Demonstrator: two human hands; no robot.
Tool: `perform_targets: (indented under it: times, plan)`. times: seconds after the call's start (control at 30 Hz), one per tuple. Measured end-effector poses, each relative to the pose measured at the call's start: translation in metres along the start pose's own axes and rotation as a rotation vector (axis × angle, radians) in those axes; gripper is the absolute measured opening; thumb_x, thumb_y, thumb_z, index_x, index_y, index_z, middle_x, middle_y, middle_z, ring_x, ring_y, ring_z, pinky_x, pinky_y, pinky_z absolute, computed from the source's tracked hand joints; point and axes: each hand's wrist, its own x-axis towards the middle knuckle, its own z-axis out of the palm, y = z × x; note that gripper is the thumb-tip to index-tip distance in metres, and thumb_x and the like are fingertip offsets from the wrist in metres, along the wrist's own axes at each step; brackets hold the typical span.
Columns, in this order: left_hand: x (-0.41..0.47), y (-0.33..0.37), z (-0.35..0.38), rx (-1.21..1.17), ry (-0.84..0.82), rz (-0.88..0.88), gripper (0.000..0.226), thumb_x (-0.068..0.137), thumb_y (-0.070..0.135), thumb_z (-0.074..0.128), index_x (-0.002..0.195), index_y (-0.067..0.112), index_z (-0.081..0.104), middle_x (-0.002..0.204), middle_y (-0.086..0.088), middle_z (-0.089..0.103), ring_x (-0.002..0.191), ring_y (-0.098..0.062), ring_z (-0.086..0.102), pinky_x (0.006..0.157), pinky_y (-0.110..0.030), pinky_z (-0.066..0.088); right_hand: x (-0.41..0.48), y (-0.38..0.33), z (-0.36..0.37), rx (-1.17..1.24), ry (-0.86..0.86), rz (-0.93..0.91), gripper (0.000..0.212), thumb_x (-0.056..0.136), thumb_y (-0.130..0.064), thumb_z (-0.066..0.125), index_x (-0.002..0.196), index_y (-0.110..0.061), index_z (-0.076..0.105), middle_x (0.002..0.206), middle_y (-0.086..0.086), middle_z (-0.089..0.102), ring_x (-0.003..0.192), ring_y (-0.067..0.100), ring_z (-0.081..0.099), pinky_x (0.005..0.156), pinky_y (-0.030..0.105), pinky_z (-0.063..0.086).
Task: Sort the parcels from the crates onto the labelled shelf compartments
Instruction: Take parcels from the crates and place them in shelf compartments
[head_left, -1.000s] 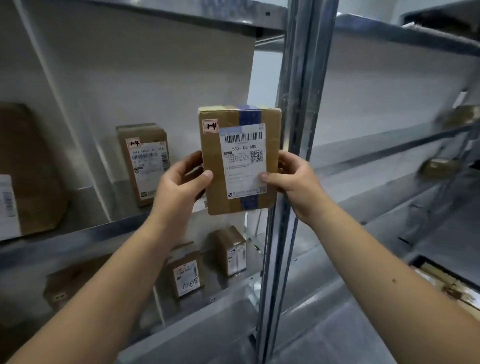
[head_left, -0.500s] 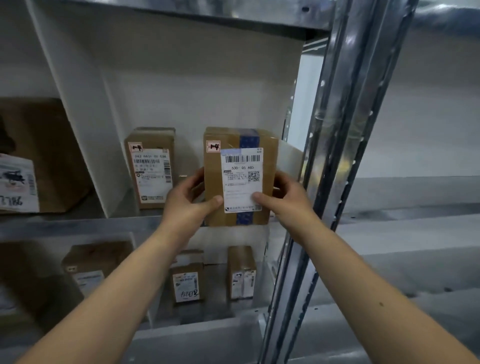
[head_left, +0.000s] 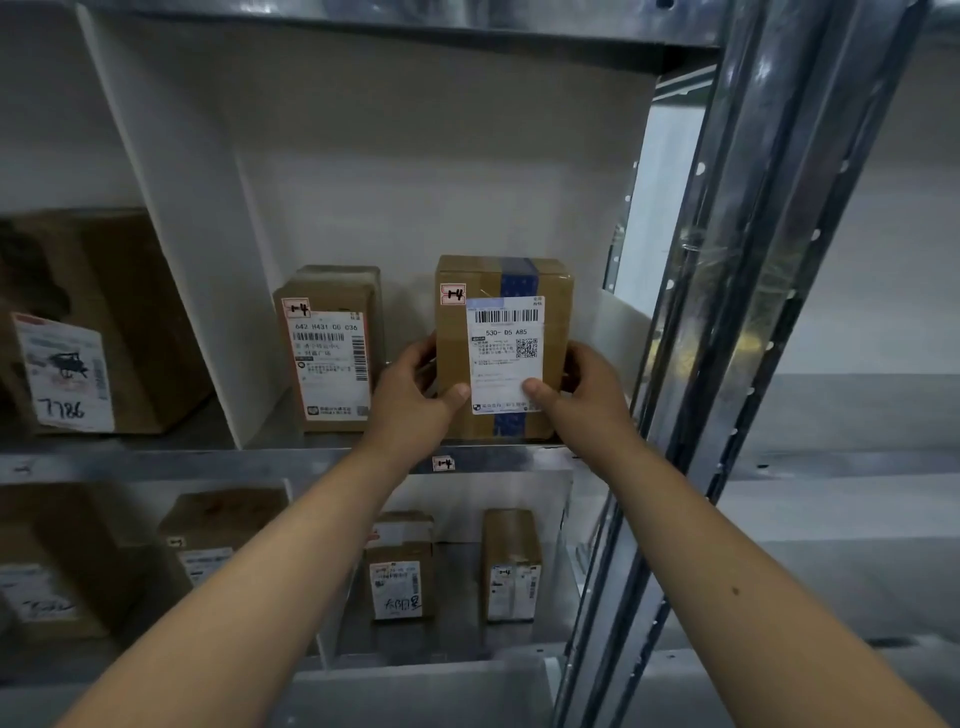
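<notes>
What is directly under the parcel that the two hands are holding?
The parcel stands at the metal shelf edge, which bears a small red-framed tag. Whether its base touches the shelf is hidden.

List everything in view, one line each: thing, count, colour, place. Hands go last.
Held parcel: 1, brown with blue tape and white label, upright at the front of the upper right compartment.
Neighbour parcel: 1, brown, white label, standing left of it in the same compartment.
Large parcel: 1, brown, upper left compartment, marked 7786.
Lower parcels: about five, brown, on the shelf below.
Shelf tag: 1, white and red, shelf edge.
Upright post: 1, silver, right.
Left hand: 1, gripping the parcel's left side.
Right hand: 1, gripping its right side.
</notes>
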Motion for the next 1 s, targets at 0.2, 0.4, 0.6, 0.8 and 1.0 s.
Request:
perform_targets:
  times: [0.2,0.4,0.6,0.8,1.0]
  plan:
    - [0.004,0.002,0.013,0.073,0.022,-0.013,0.065,0.098,0.008,0.069,0.154,0.027,0.042,0.146,0.008,0.059,0.136,-0.009,0.05,0.097,-0.019,0.043,0.01,0.009,0.002,0.2,-0.015,0.032,0.05,0.093,-0.007,0.075,0.139,-0.011,0.057,0.128,-0.001,0.071,0.118,0.018,0.068,0.088,0.031,0.063]
    - [-0.001,0.005,0.023,0.133,0.045,-0.013,0.065,0.103,0.011,0.061,0.158,0.031,0.034,0.146,0.008,0.058,0.132,-0.008,0.05,0.099,-0.023,0.043,0.007,0.008,0.001,0.347,-0.052,0.052,0.052,0.094,-0.001,0.072,0.143,-0.009,0.056,0.125,-0.001,0.072,0.118,0.018,0.069,0.083,0.025,0.062]
    - [-0.022,0.007,0.032,0.103,0.131,0.014,0.069,0.102,0.021,0.064,0.158,0.034,0.028,0.146,0.011,0.058,0.134,-0.013,0.055,0.103,-0.032,0.051,-0.013,0.009,-0.002,0.139,-0.029,0.035,0.081,0.088,-0.025,0.083,0.157,-0.019,0.041,0.154,0.004,0.054,0.141,0.02,0.052,0.114,0.047,0.049]
    - [-0.074,-0.004,0.029,0.024,0.193,0.015,0.058,0.095,0.025,0.074,0.144,0.038,0.047,0.142,0.021,0.055,0.127,0.002,0.052,0.106,-0.026,0.043,-0.066,0.011,0.001,0.315,0.13,0.013,0.034,0.09,-0.006,0.078,0.117,-0.025,0.07,0.114,-0.01,0.074,0.106,0.002,0.07,0.099,0.026,0.057]
    - [-0.143,-0.04,0.0,0.092,0.169,0.005,0.039,0.089,0.025,0.075,0.121,0.042,0.062,0.128,0.019,0.063,0.123,0.008,0.056,0.103,-0.018,0.045,-0.114,0.021,0.036,0.41,-0.052,0.046,0.029,0.088,-0.002,0.078,0.11,-0.021,0.073,0.105,-0.002,0.078,0.1,0.009,0.074,0.087,0.021,0.058]
